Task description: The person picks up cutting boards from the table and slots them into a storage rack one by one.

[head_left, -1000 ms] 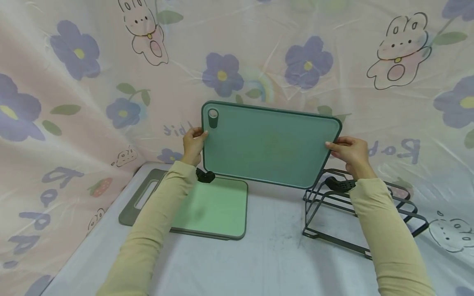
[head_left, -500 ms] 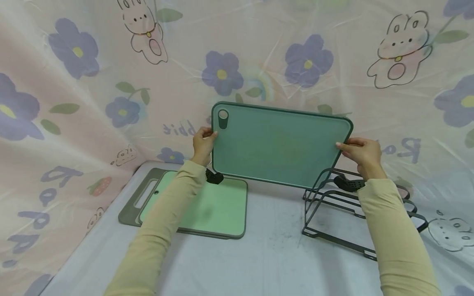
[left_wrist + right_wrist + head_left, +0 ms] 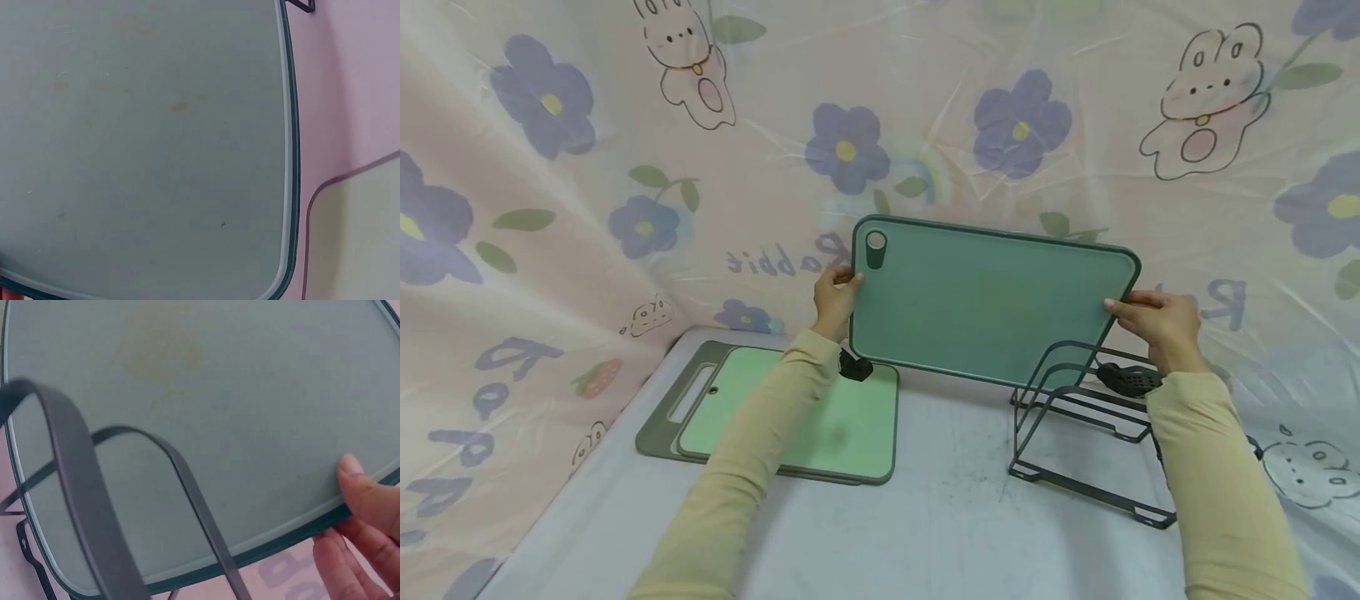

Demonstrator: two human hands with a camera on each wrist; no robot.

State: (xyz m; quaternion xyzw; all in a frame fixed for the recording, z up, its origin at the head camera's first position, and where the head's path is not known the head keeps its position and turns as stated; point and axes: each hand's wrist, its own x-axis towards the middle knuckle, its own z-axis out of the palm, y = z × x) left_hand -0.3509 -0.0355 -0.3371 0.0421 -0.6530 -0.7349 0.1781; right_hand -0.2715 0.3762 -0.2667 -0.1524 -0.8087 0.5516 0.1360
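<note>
Shifted rightward since a second ago, the dark-rimmed teal cutting board (image 3: 977,300) has its lower right corner behind hoops of the black wire rack (image 3: 1092,492). I see the left hand (image 3: 835,302) pinching one short edge, the right hand (image 3: 1159,323) the other, holding it above the tabletop (image 3: 940,517). Nearby, a pale-green board (image 3: 853,421) overlaps a grey slotted board (image 3: 658,433).

Spotted board (image 3: 144,162), dark-rimmed, apparently second board (image 3: 362,244)

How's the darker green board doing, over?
Left hand and right hand grip opposite ends. Darker green board held up between them. Black rack partly in front of its lower right corner; touching unclear.
</note>
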